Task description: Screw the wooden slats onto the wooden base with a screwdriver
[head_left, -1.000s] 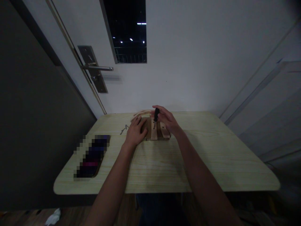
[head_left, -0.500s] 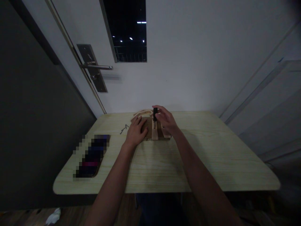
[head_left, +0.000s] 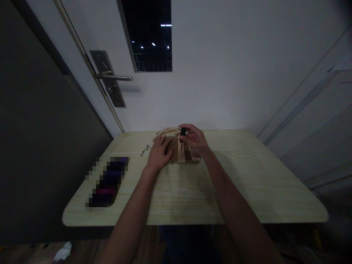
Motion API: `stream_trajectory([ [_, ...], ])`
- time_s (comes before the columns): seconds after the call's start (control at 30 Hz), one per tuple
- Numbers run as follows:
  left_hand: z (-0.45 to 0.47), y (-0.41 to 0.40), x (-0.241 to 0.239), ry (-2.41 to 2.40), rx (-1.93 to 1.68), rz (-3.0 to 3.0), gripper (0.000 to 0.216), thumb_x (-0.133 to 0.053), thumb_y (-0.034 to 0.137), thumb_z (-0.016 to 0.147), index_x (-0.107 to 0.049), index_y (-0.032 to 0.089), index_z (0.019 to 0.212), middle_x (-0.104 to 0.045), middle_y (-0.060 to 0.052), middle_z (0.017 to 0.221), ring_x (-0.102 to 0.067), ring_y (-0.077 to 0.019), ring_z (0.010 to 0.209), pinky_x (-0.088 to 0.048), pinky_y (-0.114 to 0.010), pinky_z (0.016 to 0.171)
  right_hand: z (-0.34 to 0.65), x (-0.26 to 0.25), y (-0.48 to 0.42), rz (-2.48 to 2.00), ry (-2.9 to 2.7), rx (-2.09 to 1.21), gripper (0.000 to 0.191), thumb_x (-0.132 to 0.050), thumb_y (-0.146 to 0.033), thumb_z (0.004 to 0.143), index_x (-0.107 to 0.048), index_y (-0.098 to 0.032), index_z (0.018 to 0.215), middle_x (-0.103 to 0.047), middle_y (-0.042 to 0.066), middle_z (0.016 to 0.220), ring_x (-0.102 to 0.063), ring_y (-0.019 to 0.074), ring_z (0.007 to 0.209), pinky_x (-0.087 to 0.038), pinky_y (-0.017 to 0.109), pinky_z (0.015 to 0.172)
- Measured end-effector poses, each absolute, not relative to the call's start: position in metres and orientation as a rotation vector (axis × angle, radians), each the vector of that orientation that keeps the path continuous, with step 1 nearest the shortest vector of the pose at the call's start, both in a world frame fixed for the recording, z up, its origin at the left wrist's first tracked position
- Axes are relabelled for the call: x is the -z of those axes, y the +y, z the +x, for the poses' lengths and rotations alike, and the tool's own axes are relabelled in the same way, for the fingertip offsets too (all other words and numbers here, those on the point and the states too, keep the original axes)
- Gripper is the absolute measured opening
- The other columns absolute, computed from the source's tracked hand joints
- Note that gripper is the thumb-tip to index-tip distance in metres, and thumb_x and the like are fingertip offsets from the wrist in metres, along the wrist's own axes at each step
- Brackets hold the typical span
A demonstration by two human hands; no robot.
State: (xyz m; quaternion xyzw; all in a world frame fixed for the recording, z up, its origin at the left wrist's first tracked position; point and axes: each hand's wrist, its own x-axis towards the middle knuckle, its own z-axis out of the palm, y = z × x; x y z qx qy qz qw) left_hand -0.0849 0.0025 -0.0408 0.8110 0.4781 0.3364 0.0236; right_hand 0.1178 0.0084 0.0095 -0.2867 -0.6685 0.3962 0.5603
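A small wooden assembly of light and dark slats lies near the far middle of a pale wood table. My left hand rests flat on its left part, fingers spread over the wood. My right hand is closed round a black-handled screwdriver, held upright with its tip down on a light slat. Curved wooden pieces lie just behind the assembly.
Several small screws lie left of my left hand. A dark blurred-out object sits near the table's left edge. A white door with a metal lever handle and a dark window stands behind the table.
My right hand has shifted its grip on the screwdriver handle, which went from tilted to upright. My left hand stays on the wood.
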Motion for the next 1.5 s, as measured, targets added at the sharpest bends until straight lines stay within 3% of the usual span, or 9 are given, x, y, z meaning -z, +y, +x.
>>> stream_trajectory([
  [0.23,-0.086,0.004,0.041,1.479,-1.015,2.534,0.05,-0.056,0.033,0.092,-0.059,0.013,0.137,-0.051,-0.019,0.151,-0.042,-0.0361,0.146,-0.035,-0.061,0.122,0.124,-0.009,0.01,-0.586,-1.618,-1.024,0.042,-0.064,-0.052,0.092,-0.062,-0.029,0.126,-0.069,0.008,0.125,-0.069,0.0234,0.112,-0.056,0.046,0.101],
  [0.47,-0.087,0.005,0.043,1.486,-1.04,2.537,0.049,-0.054,0.036,0.093,-0.06,0.015,0.137,-0.052,-0.017,0.151,-0.043,-0.0357,0.146,-0.036,-0.06,0.121,0.123,-0.005,0.012,-0.565,-1.573,-1.041,0.052,-0.072,-0.049,0.087,-0.058,-0.029,0.134,-0.074,0.005,0.105,-0.073,0.0193,0.09,-0.063,0.038,0.084],
  [0.67,-0.085,0.003,0.041,1.514,-1.017,2.521,0.049,-0.054,0.035,0.092,-0.061,0.016,0.136,-0.051,-0.016,0.152,-0.043,-0.0354,0.146,-0.037,-0.06,0.121,0.12,-0.005,0.013,-0.652,-1.547,-0.869,0.047,-0.08,-0.046,0.079,-0.067,-0.028,0.12,-0.069,0.007,0.127,-0.071,0.0203,0.096,-0.061,0.04,0.089],
  [0.8,-0.085,0.002,0.039,1.51,-0.996,2.52,0.05,-0.053,0.035,0.092,-0.06,0.014,0.137,-0.05,-0.018,0.153,-0.042,-0.036,0.146,-0.036,-0.061,0.121,0.124,-0.005,0.014,-0.641,-1.585,-0.932,0.046,-0.071,-0.051,0.086,-0.064,-0.03,0.126,-0.066,0.007,0.134,-0.071,0.0215,0.101,-0.058,0.045,0.097],
  [0.93,-0.086,0.002,0.039,1.491,-0.993,2.526,0.051,-0.053,0.035,0.093,-0.058,0.015,0.139,-0.049,-0.017,0.153,-0.04,-0.036,0.147,-0.035,-0.062,0.121,0.127,-0.004,0.014,-0.565,-1.607,-1.083,0.046,-0.062,-0.052,0.094,-0.058,-0.031,0.135,-0.07,0.009,0.123,-0.071,0.0228,0.107,-0.059,0.044,0.095],
  [1.17,-0.085,0.002,0.039,1.504,-1.007,2.521,0.05,-0.054,0.034,0.092,-0.059,0.015,0.137,-0.051,-0.018,0.151,-0.042,-0.0359,0.146,-0.036,-0.061,0.121,0.124,-0.001,0.014,-0.605,-1.558,-1.035,0.057,-0.07,-0.053,0.089,-0.057,-0.03,0.139,-0.072,0.006,0.11,-0.072,0.0184,0.089,-0.064,0.039,0.083],
  [1.37,-0.083,0.001,0.037,1.511,-0.995,2.511,0.049,-0.054,0.033,0.091,-0.06,0.014,0.136,-0.051,-0.018,0.151,-0.043,-0.0361,0.145,-0.035,-0.061,0.121,0.121,0.0,0.018,-0.68,-1.535,-0.886,0.051,-0.081,-0.05,0.078,-0.065,-0.03,0.122,-0.07,0.004,0.102,-0.069,0.0187,0.085,-0.064,0.039,0.081],
  [1.5,-0.083,0.0,0.036,1.514,-0.977,2.505,0.05,-0.053,0.035,0.092,-0.06,0.013,0.137,-0.05,-0.019,0.152,-0.043,-0.0359,0.145,-0.035,-0.061,0.121,0.12,0.0,0.016,-0.705,-1.564,-0.877,0.049,-0.073,-0.055,0.084,-0.062,-0.029,0.124,-0.068,0.006,0.107,-0.069,0.0198,0.09,-0.062,0.04,0.084],
])
